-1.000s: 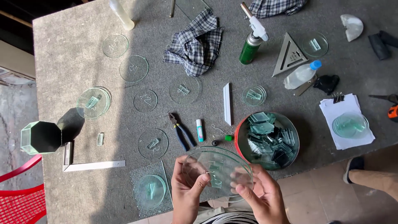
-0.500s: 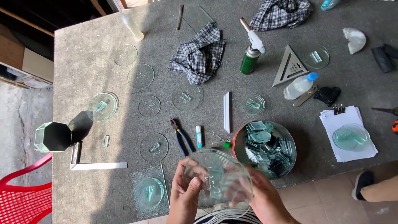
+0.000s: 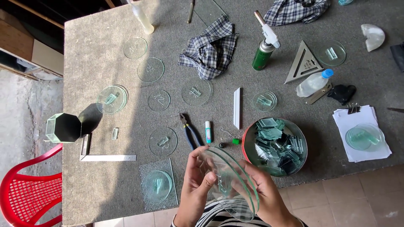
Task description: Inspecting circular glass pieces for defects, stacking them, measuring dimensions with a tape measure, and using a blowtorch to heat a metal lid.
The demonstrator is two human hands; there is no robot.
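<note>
Two large clear round glass discs (image 3: 229,185) held stacked and tilted above the near table edge, just in front of the body. Left hand (image 3: 194,185) curled around the left rim, fingers closed on the glass, thumb across the face. Right hand (image 3: 266,196) cupped under the right rim, fingers wrapped on the edge; how tight, cannot tell. Discs close together, edges fanned slightly apart, not yet laid down.

Across the grey felt-covered table (image 3: 97,63): several smaller clear glass circles, some with small glass strips on top, already cut and laid out. Red round bowl of green-tinted glass offcuts (image 3: 275,145) just beside the right hand, fairly full. Blue-handled pliers (image 3: 189,132) and small white-and-teal marker tube (image 3: 208,131) lying idle near the left hand. Green gas canister with torch head (image 3: 264,46) standing well apart, untouched. Judged mid-way: many pieces prepared, large pair in hand not yet joined or placed.
</note>
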